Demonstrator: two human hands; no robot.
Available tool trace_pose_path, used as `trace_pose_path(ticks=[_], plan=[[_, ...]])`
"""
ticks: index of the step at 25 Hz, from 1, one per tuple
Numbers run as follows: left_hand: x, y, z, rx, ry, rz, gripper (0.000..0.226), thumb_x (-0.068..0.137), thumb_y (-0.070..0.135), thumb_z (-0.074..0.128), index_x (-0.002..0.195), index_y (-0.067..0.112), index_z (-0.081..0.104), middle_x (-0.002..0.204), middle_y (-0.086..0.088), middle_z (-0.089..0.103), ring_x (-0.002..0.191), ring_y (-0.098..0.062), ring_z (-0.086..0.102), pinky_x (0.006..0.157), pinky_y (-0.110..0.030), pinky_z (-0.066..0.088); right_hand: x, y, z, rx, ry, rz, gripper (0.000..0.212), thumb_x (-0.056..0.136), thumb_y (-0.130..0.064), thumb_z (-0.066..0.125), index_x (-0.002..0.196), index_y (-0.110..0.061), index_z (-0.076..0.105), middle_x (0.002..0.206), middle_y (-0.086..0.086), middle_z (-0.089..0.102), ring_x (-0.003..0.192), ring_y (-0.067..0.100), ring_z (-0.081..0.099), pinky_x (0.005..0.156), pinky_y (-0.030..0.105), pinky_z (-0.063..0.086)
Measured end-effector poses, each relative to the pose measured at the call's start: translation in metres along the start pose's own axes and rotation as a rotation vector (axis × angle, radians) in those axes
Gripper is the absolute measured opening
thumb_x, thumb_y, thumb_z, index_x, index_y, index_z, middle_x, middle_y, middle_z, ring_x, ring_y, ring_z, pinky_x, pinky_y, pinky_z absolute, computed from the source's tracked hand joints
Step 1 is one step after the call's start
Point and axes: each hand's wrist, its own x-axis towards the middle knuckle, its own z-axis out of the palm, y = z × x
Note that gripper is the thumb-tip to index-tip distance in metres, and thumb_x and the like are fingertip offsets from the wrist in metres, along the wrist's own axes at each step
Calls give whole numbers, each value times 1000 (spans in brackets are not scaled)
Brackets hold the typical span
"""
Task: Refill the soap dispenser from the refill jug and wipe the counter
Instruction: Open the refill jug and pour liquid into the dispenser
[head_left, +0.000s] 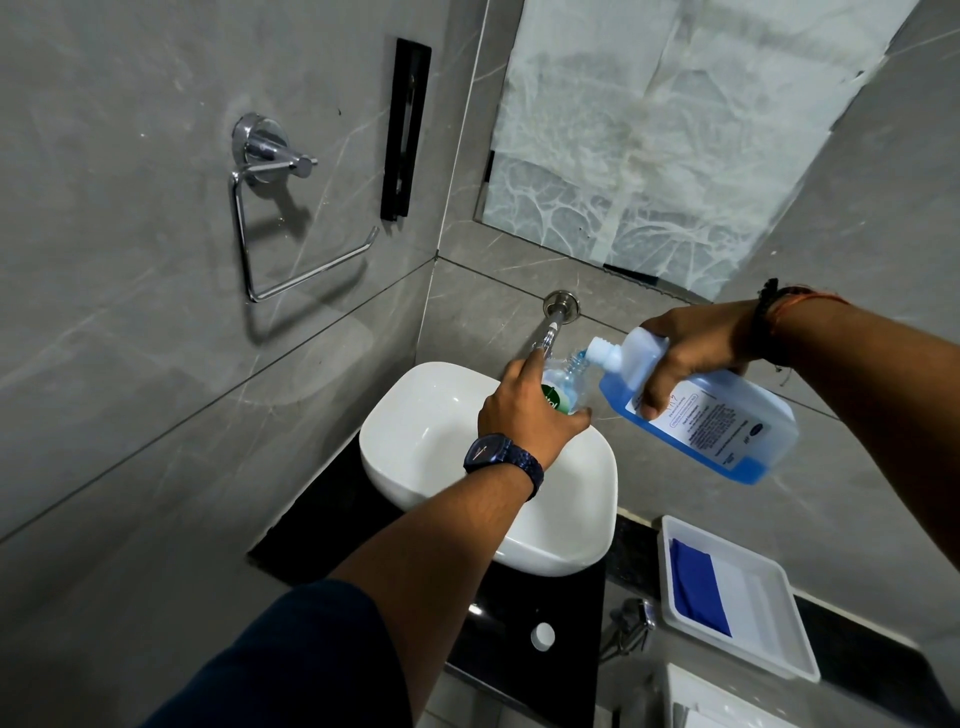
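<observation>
My left hand (530, 410) grips a clear soap dispenser bottle (566, 387) with a green label, held over the far right rim of the white basin (415, 431). My right hand (685, 358) holds the refill jug (722, 415), a translucent jug of blue liquid with a white label, tilted down to the left. The jug's white uncapped spout (602, 351) sits just above the bottle's open neck, and a thin blue stream shows between them. Blue liquid pools in the jug's lower corner.
A wall tap (553, 322) juts out just behind the bottle. On the black counter (519, 649) lies a small white round cap (543, 636). A white tray (748, 644) with a blue cloth (698, 587) sits at the right. A chrome towel ring (291, 234) hangs on the left wall.
</observation>
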Motion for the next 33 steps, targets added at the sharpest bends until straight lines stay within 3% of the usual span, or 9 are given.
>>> trace_pose_path(ticks=[8,24,29,33], plan=[[0,-1,1,3,6,2,83,56,51,80,127,26,46,122,0,58,96,-27,62,73,-33,50,1,-1,0,-4,2,-2,50,49,-27,92,91,-25,63,67,-6,76,60,16,73,51,26,56],[2,-6,1,14,-15,-19,77,59,51,80,124,24,47,121,-1,58,94,-28,62,73,-33,50,7,-2,2,-18,-38,-25,60,37,-38,88,90,-28,63,69,-9,76,60,13,73,50,23,55],[2,-7,1,10,0,-25,76,58,51,80,122,24,48,118,-1,59,92,-28,62,71,-32,50,11,1,3,-18,-8,-35,65,33,-42,88,91,-28,64,71,-7,76,64,15,74,58,30,59],[3,-7,2,0,1,-31,76,58,51,80,121,25,48,115,0,59,90,-26,62,67,-27,43,13,3,5,-9,-2,-47,60,40,-38,90,93,-26,64,71,-6,76,63,15,74,52,28,57]])
